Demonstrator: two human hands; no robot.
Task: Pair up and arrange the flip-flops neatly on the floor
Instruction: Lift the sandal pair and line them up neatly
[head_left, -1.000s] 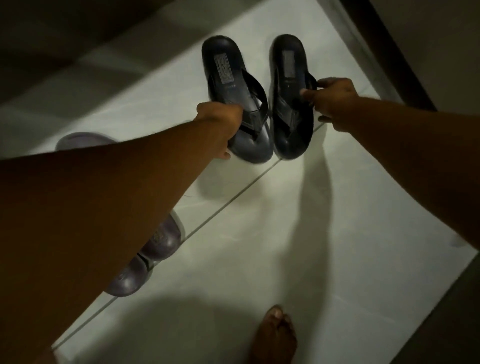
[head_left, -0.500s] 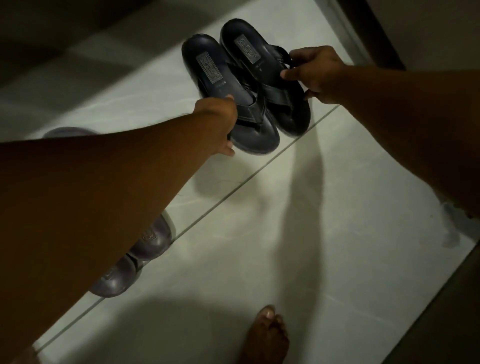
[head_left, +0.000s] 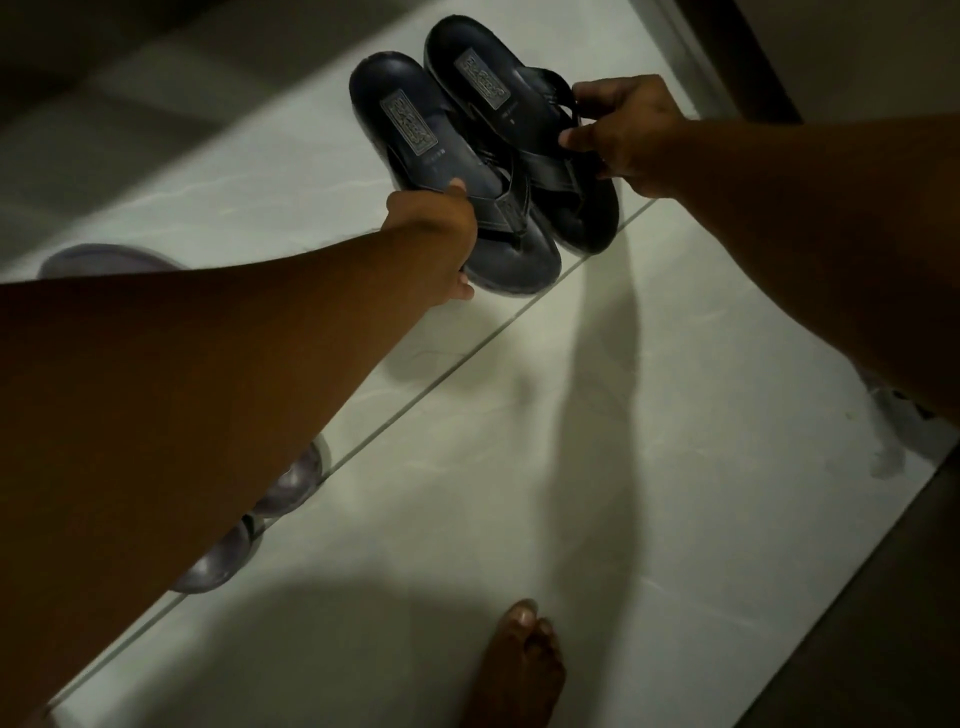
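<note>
The two dark, thick-soled rubber flip-flops lie side by side at the far edge of the pale tiled floor (head_left: 649, 415), straight ahead of both outstretched arms, their long axes parallel and slanting from toes at the near right to heels at the far left. The left flip-flop (head_left: 447, 171) has the left hand (head_left: 434, 234) closed on its near edge beside the strap; the right flip-flop (head_left: 524, 130) is held by the right hand (head_left: 628, 135), pinched on its strap. Each hand is nearer its own shoe, so the coming move is likely a small squaring of the pair along the grout line just below the toes. Against a second ago, the pair has swung from pointing nearly straight away to this diagonal, and the gap between the soles has closed so they now touch or overlap. A purplish second pair (head_left: 280, 488) lies partly hidden under the left forearm, well apart.
</note>
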